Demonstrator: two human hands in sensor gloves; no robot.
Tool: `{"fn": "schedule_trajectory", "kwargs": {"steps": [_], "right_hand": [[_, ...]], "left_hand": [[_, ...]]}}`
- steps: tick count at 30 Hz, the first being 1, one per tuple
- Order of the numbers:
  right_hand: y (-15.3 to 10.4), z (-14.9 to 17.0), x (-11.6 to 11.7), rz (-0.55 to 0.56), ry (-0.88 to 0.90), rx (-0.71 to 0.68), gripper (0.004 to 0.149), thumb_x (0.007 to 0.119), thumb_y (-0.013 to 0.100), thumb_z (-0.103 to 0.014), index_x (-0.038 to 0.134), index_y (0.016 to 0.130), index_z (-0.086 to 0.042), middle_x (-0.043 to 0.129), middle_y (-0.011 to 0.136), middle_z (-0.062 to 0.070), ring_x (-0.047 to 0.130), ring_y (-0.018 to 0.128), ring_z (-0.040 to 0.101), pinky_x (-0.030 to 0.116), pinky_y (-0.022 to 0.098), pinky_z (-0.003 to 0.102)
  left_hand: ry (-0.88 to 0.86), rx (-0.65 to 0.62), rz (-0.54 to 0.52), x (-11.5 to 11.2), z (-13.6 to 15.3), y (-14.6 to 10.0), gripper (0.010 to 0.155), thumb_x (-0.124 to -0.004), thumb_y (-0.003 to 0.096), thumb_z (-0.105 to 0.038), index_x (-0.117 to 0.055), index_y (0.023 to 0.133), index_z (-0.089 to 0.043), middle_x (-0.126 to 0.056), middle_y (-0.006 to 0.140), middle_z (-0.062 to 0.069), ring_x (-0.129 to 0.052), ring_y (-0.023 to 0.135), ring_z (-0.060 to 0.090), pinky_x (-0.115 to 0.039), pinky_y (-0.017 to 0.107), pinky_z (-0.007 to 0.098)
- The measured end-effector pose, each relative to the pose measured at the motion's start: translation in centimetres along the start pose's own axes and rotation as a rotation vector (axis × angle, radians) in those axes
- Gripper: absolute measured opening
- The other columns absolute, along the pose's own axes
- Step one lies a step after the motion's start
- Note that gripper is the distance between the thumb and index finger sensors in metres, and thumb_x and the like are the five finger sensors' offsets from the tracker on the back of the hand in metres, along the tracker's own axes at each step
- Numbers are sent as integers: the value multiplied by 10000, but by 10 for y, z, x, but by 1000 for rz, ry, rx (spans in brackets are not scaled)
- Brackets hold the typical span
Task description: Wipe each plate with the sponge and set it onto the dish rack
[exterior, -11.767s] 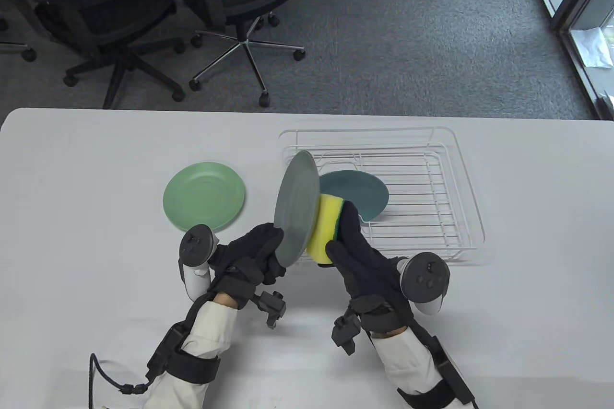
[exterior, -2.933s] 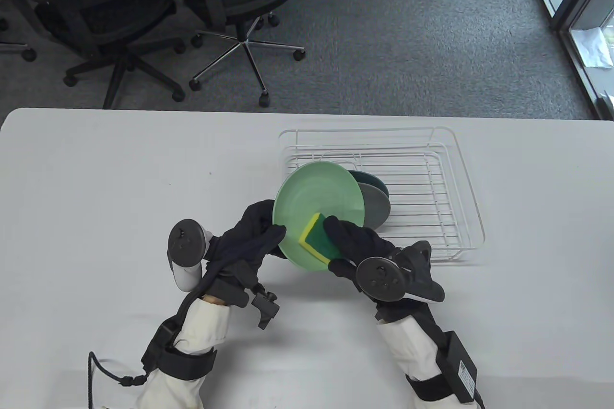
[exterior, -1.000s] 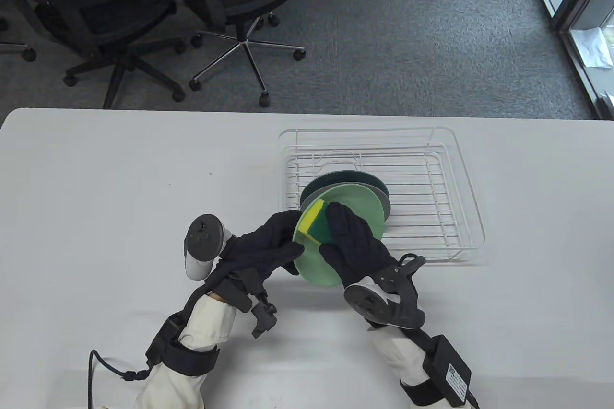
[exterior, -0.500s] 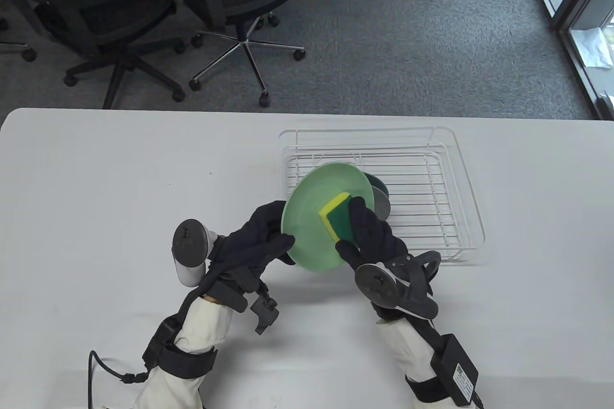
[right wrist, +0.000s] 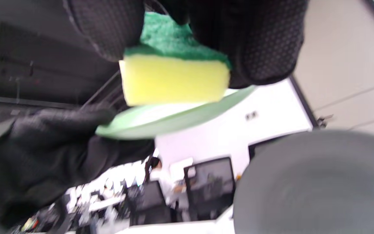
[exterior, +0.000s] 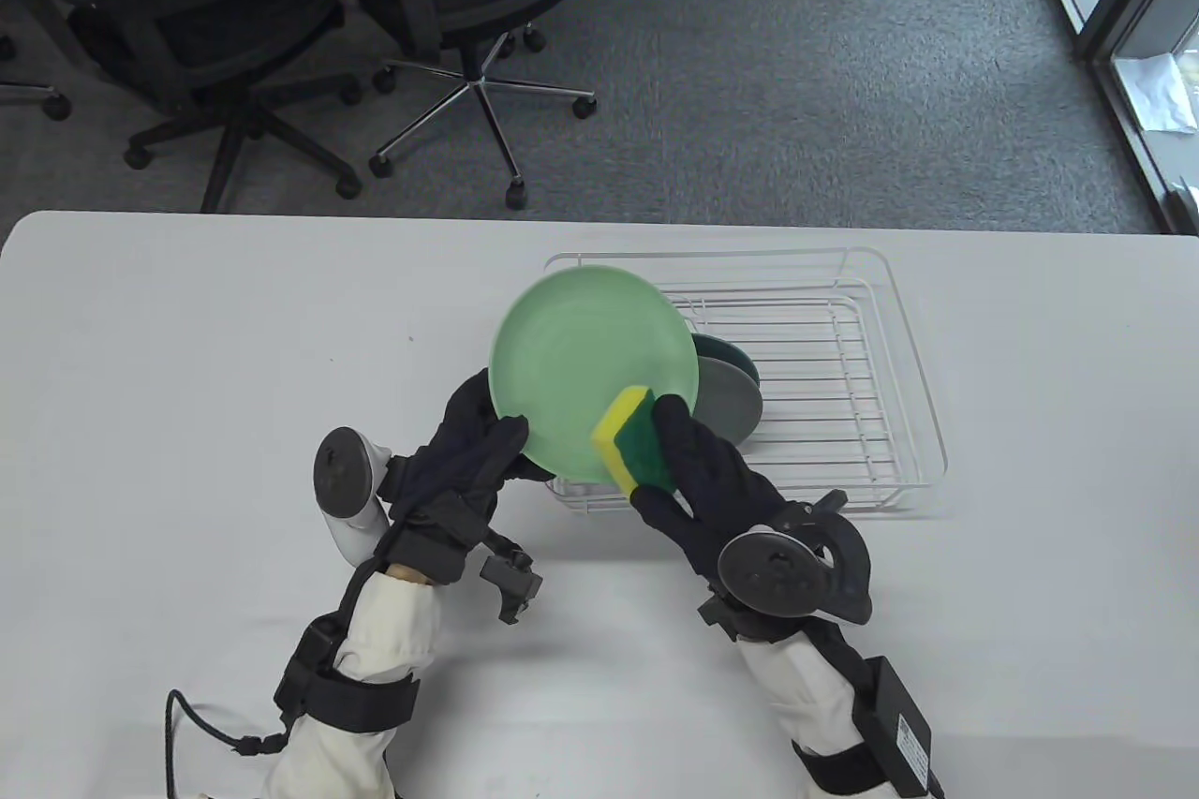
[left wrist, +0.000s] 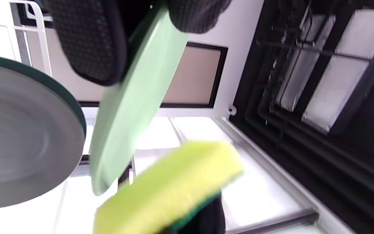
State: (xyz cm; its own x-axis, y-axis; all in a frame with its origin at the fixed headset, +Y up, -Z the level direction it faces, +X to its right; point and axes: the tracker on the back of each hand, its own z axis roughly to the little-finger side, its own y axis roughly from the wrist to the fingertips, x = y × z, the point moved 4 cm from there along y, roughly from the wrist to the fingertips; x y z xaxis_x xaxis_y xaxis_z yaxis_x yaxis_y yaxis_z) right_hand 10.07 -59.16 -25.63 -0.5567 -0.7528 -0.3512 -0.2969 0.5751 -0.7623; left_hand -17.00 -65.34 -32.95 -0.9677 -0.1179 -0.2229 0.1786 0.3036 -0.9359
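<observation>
Above the white wire dish rack [exterior: 871, 387], the left hand [exterior: 468, 452] is gripping the round light-green plate [exterior: 590, 368] while the right hand [exterior: 712, 480] is clutching the yellow-and-green sponge [exterior: 632, 448] against it.

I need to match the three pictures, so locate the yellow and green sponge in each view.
Table view: the yellow and green sponge is low centre, in the right hand.
Left wrist view: bottom centre.
Right wrist view: top centre.
Shared landmark: the light green round plate it touches.
</observation>
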Motion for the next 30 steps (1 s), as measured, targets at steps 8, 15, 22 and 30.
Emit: {"fn": "schedule_trajectory", "kwargs": {"steps": [8,15,22,30], "right_hand": [[-1,8,1,46,107,44,756,678,623,-309,250,1129,54,605,1045,363,807,817,484,803,576,472],[-4,7,2,113,246,13,762,652,634,-291,175,1107,69,557,1049,378,800,841,478,824,610,430],[-6,21,0,203,498,75,724,636,642,-270,177,1112,34,542,1059,381,795,850,482,835,620,409],[-7,46,6,177,823,156,608,577,667,-254,251,1151,-82,525,1098,358,746,878,507,782,620,483]], "left_hand": [[-159,58,-49,11,7,-1,643,-664,572,-119,-363,1059,176,-650,992,380,-917,799,468,-962,453,332],[-106,165,18,3,15,0,596,-685,552,-91,-471,1036,183,-796,890,373,-1037,668,396,-997,391,275],[-69,239,55,3,29,2,538,-701,560,-121,-615,985,196,-957,676,294,-1114,400,254,-992,196,141],[78,249,142,-11,29,2,520,-747,550,-144,-716,967,165,-1012,607,250,-1121,312,213,-975,106,99]]}}
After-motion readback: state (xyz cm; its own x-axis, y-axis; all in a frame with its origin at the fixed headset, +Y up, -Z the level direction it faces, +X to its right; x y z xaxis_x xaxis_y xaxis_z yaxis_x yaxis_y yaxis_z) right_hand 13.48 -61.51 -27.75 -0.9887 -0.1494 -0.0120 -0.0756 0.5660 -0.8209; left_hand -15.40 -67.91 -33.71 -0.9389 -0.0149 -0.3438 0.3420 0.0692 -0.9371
